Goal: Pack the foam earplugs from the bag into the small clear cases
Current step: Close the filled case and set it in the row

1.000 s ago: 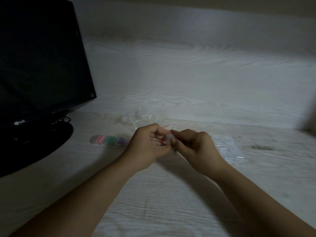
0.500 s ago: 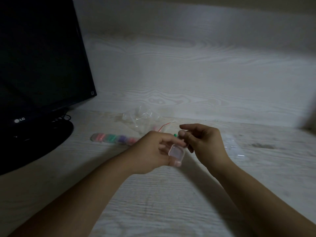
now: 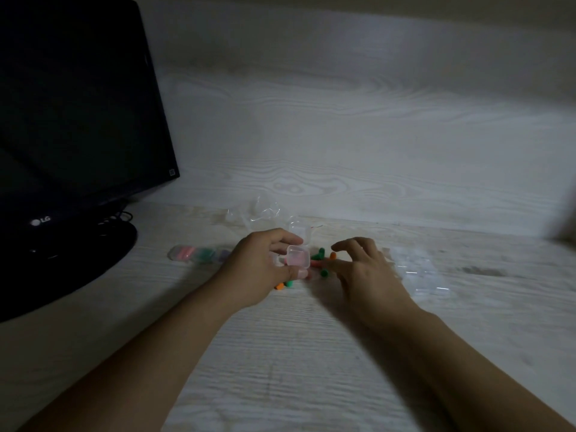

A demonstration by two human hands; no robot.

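1. Both hands had dropped from mid-air to the desk [image 3: 311, 353].
2. The left hand [image 3: 258, 269] gripped an open clear case [image 3: 297, 256].
3. The right hand [image 3: 363, 269], fingers loosely spread, reached over loose earplugs [image 3: 321, 260].
4. Filled cases [image 3: 199, 254] lay left; the bag [image 3: 265, 213] sat behind.

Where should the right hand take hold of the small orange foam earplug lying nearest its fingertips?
The small orange foam earplug is best pinched across its rounded sides, thumb against forefinger, coming from above. It lies loose on the pale wooden desk just beyond the right hand, and green earplugs crowd its left, so a sideways approach would probably scatter them.
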